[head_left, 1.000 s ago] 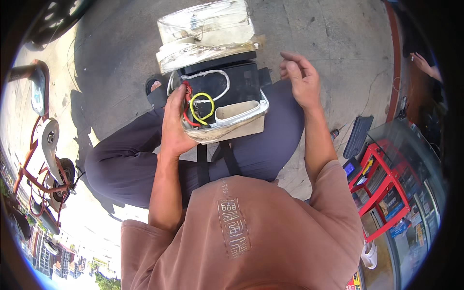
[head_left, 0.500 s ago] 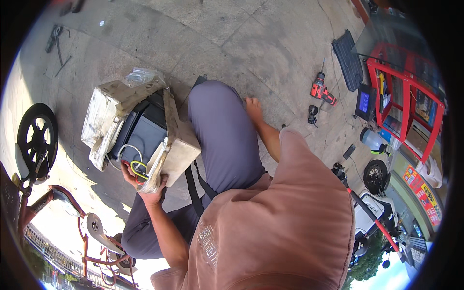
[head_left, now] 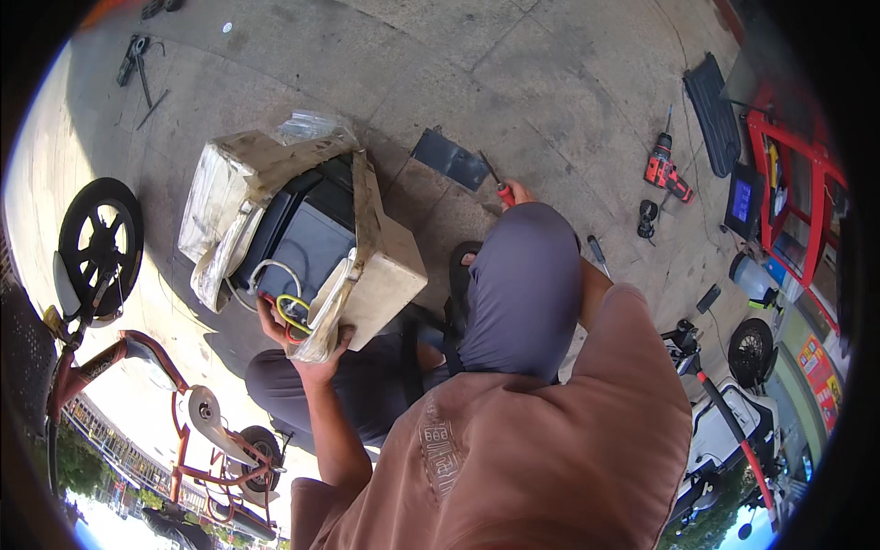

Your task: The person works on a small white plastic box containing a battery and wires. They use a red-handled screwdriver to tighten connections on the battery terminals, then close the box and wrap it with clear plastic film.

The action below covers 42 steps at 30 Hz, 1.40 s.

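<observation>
My left hand grips the near end of a grimy white plastic housing, which holds a black battery. A yellow wire, a red wire and a white cable sit by my fingers. My right hand, partly hidden behind my raised knee, is closed on a red-handled screwdriver lying low at the floor, beside a dark flat plate. Another screwdriver is near my right forearm.
A red-and-black drill and black mat lie right, near a red rack. Bikes with a wheel and red frame stand left; a white two-wheeler is lower right. Loose tools lie upper left.
The view has swung toward the right. The housing has tipped leftward off my right leg. My right hand has moved down to the floor and now holds a screwdriver.
</observation>
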### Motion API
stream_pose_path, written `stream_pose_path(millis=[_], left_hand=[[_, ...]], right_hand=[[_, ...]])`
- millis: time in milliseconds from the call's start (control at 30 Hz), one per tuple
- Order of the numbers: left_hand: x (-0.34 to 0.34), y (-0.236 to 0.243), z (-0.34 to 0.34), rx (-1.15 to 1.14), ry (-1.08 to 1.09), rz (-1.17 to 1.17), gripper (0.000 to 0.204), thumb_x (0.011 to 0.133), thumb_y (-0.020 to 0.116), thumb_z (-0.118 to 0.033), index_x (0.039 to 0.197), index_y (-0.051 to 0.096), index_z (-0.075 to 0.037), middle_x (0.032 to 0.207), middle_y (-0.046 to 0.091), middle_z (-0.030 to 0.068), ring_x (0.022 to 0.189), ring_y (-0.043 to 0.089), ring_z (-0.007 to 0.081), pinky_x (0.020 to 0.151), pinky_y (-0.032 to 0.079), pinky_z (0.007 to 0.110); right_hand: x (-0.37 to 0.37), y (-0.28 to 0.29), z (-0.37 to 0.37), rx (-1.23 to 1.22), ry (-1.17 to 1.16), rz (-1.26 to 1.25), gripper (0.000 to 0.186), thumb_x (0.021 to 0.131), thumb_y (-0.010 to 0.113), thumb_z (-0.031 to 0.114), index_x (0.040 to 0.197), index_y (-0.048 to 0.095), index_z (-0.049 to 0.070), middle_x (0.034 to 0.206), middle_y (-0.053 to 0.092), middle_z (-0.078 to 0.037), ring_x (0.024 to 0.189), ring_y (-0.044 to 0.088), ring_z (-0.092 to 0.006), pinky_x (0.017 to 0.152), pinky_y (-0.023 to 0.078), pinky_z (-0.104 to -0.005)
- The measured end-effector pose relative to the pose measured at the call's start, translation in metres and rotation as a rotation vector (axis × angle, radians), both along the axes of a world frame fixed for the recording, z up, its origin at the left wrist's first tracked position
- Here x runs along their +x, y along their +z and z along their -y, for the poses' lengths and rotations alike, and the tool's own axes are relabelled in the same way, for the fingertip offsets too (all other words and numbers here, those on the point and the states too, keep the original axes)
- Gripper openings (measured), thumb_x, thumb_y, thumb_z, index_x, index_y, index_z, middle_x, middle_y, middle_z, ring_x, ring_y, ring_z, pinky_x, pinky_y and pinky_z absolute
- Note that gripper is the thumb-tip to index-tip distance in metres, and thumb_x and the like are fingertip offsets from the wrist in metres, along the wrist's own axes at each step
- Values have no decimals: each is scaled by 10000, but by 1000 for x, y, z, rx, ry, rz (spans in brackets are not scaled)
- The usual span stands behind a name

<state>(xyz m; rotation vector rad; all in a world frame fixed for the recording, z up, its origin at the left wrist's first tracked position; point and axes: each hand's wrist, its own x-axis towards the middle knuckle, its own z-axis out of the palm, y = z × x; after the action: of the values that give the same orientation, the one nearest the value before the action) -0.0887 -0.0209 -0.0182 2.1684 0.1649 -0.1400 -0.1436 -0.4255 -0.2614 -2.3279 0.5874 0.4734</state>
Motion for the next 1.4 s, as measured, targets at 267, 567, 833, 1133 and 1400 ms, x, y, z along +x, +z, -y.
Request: stream_pose_path(millis=[267,567,833,1133,1400], left_hand=[[14,3,-2,76,-48,142,1336,480,1011,-373,1537,277,-12,1571,301,282,1414,412,423,1137,414,462],[17,13,10,0,-2,102,1221,517,988,-318,1519,355,-25,1533,407,248,1371,471,408,1146,395,450],[11,10,10,-154,74,112,1146,548,958,-329,1522,403,-94,1512,399,267,1345,434,458,1111,394,493],[12,10,10,-171,81,71,1086,591,945,-356,1509,421,-106,1502,406,255,1325,422,480,1092,401,528],[14,7,12,-190,81,105,1085,580,954,-350,1496,427,-106,1507,402,261,1324,415,489,1092,397,533]], right_hand=[[88,211,94,708,-526,424,665,1045,533,196,1584,167,65,1363,561,-158,863,601,-159,735,530,-295],[145,470,-57,-63,752,497,487,755,720,-38,1234,637,-2,1205,635,-162,1042,640,-247,880,525,-326],[171,511,-225,-164,1281,352,454,635,790,-49,1074,698,24,990,703,-147,788,709,-315,666,574,-356],[180,496,-247,-142,1223,155,430,622,772,-47,1043,706,6,945,712,-154,752,712,-318,643,563,-353],[184,488,-232,-131,1087,103,404,617,764,-35,1018,707,-20,898,715,-172,780,722,-324,690,567,-359]])
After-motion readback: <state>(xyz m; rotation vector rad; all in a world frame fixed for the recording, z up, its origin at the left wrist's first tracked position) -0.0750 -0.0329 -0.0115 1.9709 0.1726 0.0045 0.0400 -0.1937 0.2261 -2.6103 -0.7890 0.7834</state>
